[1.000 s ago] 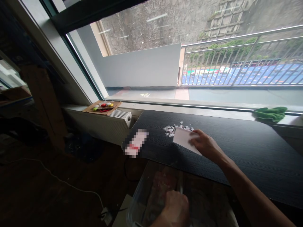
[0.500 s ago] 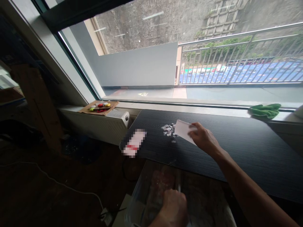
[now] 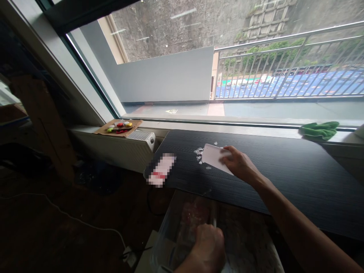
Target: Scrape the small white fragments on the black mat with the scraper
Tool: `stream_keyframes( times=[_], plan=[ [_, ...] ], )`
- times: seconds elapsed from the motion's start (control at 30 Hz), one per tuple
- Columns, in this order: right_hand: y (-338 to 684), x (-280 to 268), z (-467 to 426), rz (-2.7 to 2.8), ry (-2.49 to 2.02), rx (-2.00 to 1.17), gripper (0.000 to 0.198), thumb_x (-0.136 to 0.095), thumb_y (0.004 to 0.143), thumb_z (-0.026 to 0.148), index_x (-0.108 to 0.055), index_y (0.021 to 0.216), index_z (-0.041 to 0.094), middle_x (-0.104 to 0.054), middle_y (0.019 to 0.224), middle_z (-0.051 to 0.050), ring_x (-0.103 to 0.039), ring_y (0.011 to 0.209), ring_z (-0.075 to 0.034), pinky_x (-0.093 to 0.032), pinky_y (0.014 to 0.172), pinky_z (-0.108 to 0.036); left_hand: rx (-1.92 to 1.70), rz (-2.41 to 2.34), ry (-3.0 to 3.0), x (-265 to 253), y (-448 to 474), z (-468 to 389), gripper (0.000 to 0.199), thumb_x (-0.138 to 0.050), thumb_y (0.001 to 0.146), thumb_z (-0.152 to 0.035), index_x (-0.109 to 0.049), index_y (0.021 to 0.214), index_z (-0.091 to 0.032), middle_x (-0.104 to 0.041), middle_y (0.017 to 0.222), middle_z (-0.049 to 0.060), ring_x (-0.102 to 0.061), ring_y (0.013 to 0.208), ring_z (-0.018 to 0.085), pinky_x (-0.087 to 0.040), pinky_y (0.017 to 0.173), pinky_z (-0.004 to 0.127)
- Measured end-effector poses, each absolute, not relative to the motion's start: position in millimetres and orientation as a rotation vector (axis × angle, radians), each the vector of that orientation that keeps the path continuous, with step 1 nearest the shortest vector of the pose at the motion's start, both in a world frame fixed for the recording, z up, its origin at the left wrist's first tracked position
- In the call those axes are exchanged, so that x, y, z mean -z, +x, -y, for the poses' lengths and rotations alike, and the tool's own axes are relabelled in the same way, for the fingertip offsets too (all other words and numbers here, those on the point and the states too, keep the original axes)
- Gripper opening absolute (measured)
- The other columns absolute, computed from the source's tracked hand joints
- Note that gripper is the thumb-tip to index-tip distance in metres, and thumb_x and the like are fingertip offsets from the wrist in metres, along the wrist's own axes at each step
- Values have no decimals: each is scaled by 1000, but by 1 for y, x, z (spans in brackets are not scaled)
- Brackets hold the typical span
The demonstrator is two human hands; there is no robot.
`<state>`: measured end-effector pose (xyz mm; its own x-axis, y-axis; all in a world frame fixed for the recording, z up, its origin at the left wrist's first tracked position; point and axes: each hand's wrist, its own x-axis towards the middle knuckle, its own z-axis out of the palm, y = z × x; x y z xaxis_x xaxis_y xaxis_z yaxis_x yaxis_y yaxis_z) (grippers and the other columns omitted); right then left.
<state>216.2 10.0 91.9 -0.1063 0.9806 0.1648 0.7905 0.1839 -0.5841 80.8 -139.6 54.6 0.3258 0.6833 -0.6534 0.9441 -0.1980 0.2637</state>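
Note:
My right hand (image 3: pixel 237 161) reaches over the dark table (image 3: pixel 284 170), fingers closed on a thin, flat white card (image 3: pixel 214 157) with a small dark dot near one corner. The card is tilted low at the table, against a pile of small whitish paper scraps (image 3: pixel 199 154) and partly hiding it. One loose scrap (image 3: pixel 215 143) lies beyond the card. Below the table's front edge, my left hand (image 3: pixel 209 242) is a fist at a clear plastic bin (image 3: pixel 162 242), seemingly around its rim; its fingertips are hidden. Something pinkish shows in the bin.
A blurred-out pink and red item (image 3: pixel 162 170) lies at the table's left end. Left of it, a radiator (image 3: pixel 142 138) carries cardboard (image 3: pixel 104 127) with colourful small objects. A green cloth (image 3: pixel 320 131) rests on the sill. A white cable (image 3: pixel 85 224) crosses the dark floor.
My right hand has moved the card leftward over the scraps, covering more of the pile. A scrap now shows beyond the card. My left hand stays nearly where it was.

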Motion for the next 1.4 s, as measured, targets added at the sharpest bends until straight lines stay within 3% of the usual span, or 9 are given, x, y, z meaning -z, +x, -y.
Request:
stream_keyframes(
  times=[0.7, 1.03, 1.4],
  plan=[
    [220, -102, 4, 2024, -1703, -457, 33, -52, 79, 27, -61, 111, 20, -73, 79, -6, -62, 60, -19, -42, 57, -28, 475, -1421, 2003, -45, 79, 143, 31, -53, 78, -14, -68, 104, -5, -70, 100, 22, -66, 100, 34, -52, 87, 44],
    [172, -85, 7, 2088, -1361, -639, 31, -51, 80, 22, -60, 110, 21, -74, 80, -4, -61, 59, -16, -43, 57, -25, 489, -1443, 1972, -50, 74, 140, 29, -57, 75, -16, -70, 99, -7, -71, 99, 21, -67, 97, 34, -54, 83, 43],
    [167, -75, 4, 2160, -1366, -647, 30, -52, 77, 26, -63, 105, 22, -62, 61, 1, -52, 51, -14, -37, 50, -24, 526, -1591, 1900, -47, 42, 138, 31, -54, 75, -15, -71, 100, -8, -71, 99, 22, -67, 97, 34, -55, 82, 42]
  ],
)
